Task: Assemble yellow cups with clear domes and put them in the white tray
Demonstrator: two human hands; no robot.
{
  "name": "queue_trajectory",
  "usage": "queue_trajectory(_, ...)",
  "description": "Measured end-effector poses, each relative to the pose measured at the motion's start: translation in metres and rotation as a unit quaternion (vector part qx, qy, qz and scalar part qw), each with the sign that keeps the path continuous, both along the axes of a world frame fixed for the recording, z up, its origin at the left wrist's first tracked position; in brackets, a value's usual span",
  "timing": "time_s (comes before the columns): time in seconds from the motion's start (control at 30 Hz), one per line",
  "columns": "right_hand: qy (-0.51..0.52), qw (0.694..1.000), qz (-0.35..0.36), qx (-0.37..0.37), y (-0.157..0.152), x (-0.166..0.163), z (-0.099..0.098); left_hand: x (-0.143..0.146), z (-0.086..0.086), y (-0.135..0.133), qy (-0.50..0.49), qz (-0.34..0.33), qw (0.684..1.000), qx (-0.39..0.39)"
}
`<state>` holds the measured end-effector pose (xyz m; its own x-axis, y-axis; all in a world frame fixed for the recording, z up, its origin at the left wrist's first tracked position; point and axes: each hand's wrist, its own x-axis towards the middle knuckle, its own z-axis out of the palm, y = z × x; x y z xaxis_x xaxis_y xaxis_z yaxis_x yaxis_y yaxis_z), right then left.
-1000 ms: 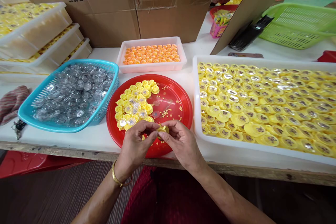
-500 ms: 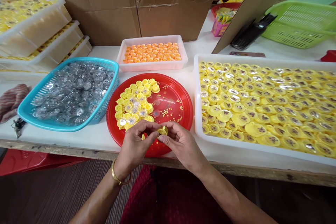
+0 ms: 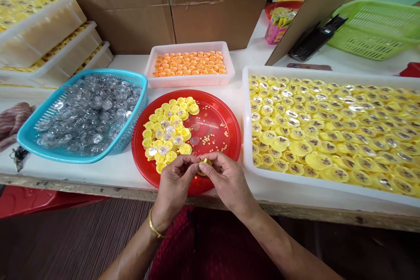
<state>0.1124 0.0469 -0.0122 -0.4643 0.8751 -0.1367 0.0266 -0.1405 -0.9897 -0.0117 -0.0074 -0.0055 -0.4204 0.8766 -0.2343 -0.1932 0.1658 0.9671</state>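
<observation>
Both hands meet over the near edge of a round red tray (image 3: 226,116). Between their fingertips is a small round yellow plastic piece (image 3: 204,167), mostly covered by the fingers. My left hand (image 3: 175,179) pinches it from the left, and my right hand (image 3: 229,181) presses on it with the thumb. On the tray's left half lie many yellow cup-shaped pieces (image 3: 170,129), some with clear discs on top. Tiny yellow bits (image 3: 210,139) are scattered over the right half.
To the left, a blue basket (image 3: 82,157) holds clear plastic caps; stacked white bins (image 3: 62,13) stand behind it. A white tray (image 3: 190,81) of orange pieces is at the back. At right sits a large white bin (image 3: 247,140) of yellow pieces. Cardboard (image 3: 141,22) rises behind.
My right thumb has moved onto the yellow piece, which is now more covered. My left wrist has shifted slightly to the right. The view has shifted a little.
</observation>
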Motion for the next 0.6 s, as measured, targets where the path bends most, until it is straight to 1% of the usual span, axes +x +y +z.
queue_trajectory(0.07,0.018,0.999,-0.011,-0.030,0.002,-0.001,-0.001,0.001,-0.002,0.002,0.014,-0.007,1.000,-0.005)
queue_trajectory(0.17,0.060,0.995,-0.029,-0.070,0.003,-0.001,-0.002,-0.001,-0.002,0.006,0.048,-0.046,0.998,-0.021)
queue_trajectory(0.23,0.080,0.992,-0.044,-0.088,0.002,-0.001,-0.001,-0.002,-0.001,0.007,0.067,-0.071,0.995,-0.020)
queue_trajectory(0.3,0.099,0.987,-0.053,-0.112,0.000,0.000,0.002,-0.002,0.001,0.007,0.072,-0.079,0.994,-0.015)
queue_trajectory(0.37,0.124,0.981,-0.044,-0.143,0.000,0.002,0.008,0.000,0.003,0.005,0.053,-0.086,0.995,-0.010)
queue_trajectory(0.47,0.172,0.967,-0.007,-0.187,0.004,0.004,0.016,0.002,0.007,0.001,0.022,-0.102,0.995,-0.008)
queue_trajectory(0.53,0.191,0.961,0.002,-0.202,0.007,0.007,0.019,0.003,0.010,0.000,0.033,-0.113,0.993,-0.008)
queue_trajectory(0.6,0.192,0.960,-0.004,-0.206,0.009,0.009,0.020,0.005,0.012,0.000,0.059,-0.128,0.990,0.002)
